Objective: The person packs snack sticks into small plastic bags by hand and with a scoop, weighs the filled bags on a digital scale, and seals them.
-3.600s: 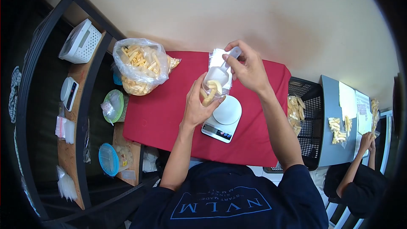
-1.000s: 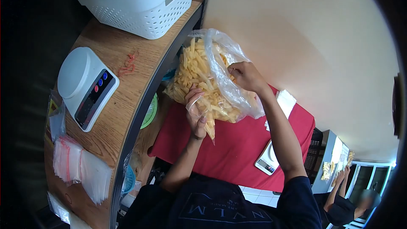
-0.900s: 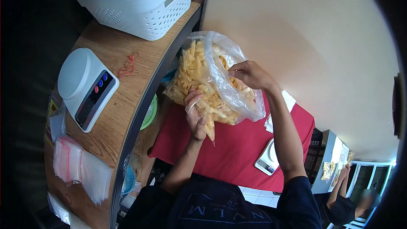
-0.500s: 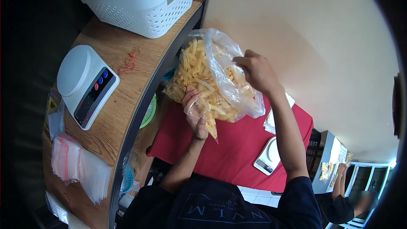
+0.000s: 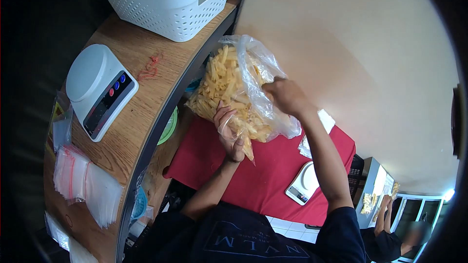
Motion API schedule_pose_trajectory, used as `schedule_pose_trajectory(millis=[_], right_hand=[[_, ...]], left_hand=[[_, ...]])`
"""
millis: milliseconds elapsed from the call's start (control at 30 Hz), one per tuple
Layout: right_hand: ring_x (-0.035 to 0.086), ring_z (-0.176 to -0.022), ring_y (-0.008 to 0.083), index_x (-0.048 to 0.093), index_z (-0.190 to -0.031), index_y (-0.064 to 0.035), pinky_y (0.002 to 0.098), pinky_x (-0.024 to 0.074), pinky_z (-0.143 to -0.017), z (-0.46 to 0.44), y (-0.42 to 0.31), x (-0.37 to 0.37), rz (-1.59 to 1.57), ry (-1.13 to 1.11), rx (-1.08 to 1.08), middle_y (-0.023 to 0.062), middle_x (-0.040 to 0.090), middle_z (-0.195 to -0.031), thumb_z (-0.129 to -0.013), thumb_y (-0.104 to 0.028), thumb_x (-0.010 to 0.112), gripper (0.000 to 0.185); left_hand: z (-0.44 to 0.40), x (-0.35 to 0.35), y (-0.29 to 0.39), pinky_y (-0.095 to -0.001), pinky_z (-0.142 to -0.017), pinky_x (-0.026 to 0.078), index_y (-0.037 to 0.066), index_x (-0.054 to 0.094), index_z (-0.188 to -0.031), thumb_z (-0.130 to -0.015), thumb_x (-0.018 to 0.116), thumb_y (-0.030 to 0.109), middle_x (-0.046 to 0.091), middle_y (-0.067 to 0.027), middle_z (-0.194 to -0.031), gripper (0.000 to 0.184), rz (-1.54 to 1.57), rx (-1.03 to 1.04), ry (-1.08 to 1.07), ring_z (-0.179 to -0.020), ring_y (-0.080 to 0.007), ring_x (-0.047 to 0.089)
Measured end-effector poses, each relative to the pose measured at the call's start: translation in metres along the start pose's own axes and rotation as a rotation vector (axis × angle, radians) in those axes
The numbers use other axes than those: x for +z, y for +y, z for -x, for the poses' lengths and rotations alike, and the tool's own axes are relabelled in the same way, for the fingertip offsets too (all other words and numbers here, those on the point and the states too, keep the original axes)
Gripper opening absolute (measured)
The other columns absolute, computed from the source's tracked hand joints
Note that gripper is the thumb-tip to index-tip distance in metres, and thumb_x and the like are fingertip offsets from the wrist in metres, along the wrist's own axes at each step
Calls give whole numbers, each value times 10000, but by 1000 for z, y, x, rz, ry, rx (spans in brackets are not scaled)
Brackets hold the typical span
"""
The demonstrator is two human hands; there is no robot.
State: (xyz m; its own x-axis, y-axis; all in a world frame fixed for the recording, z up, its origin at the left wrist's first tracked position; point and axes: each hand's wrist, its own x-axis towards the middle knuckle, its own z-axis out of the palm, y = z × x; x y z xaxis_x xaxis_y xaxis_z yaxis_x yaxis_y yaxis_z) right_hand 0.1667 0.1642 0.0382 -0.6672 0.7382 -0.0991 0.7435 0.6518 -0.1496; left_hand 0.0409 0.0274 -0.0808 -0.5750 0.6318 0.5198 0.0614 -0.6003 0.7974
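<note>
A large clear plastic bag point(image 5: 214, 85) full of pale yellow stick-shaped snacks leans open in front of me, its loose rim folded toward the right. My left hand point(image 5: 230, 139) is wrapped round a small clear bag point(image 5: 248, 150) of the same sticks, held against the large bag's lower side with its pointed corner downward. At the large bag's opening is my right hand point(image 5: 287, 96), its fingers curled together against the crumpled rim. Its fingertips are partly hidden, so what they hold cannot be made out.
On the curved wooden table point(image 5: 141, 102) at left stand a white kitchen scale point(image 5: 100, 90), a perforated white basket point(image 5: 170, 12), red strands point(image 5: 150, 68) and stacked clear bags point(image 5: 90, 185). A second scale point(image 5: 303, 182) rests on the red cloth point(image 5: 263, 185). Another person point(image 5: 390, 243) works at far right.
My right hand has moved down and slightly left, closer in at the large bag's opening. The left hand keeps its grip on the small bag. The view has shifted slightly.
</note>
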Motion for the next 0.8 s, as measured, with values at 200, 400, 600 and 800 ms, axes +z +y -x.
schedule_pose_trajectory(millis=[200, 400, 600, 800], right_hand=[[610, -758, 325, 640, -920, -19, 404, 480, -739, 1, 16, -1, -297, -78, -60, 165, 663, -795, -871, -104, 564, 123], [600, -745, 172, 698, -1076, -56, 331, 480, -721, -15, 7, 17, -488, -403, 172, 70, 685, -801, -849, -146, 566, 278], [413, -551, 58, 706, -970, -54, 256, 354, -481, -7, 9, -5, -938, -404, 495, -34, 505, -634, -867, -165, 580, 197], [301, -504, 39, 696, -1013, -38, 219, 236, -434, 1, 19, -11, -1084, -300, 612, -54, 432, -624, -900, -180, 627, 194]], left_hand=[[-1, -1, 3, -548, -1120, 207, -23, 480, -1271, -859, 506, 618, 412, -186, -1301, 763, -5, -24, 3, -1372, -403, 270], [-2, 2, 6, -540, -1125, 202, -31, 478, -1271, -859, 513, 605, 392, -188, -1326, 758, 54, -34, 14, -1382, -393, 263], [-6, -4, 8, -513, -1127, 215, -43, 449, -1290, -853, 545, 563, 375, -197, -1341, 753, 124, -41, -26, -1363, -379, 298], [-7, -12, 7, -467, -1122, 248, -49, 422, -1303, -844, 596, 481, 390, -212, -1332, 723, 191, -66, -101, -1312, -354, 368]])
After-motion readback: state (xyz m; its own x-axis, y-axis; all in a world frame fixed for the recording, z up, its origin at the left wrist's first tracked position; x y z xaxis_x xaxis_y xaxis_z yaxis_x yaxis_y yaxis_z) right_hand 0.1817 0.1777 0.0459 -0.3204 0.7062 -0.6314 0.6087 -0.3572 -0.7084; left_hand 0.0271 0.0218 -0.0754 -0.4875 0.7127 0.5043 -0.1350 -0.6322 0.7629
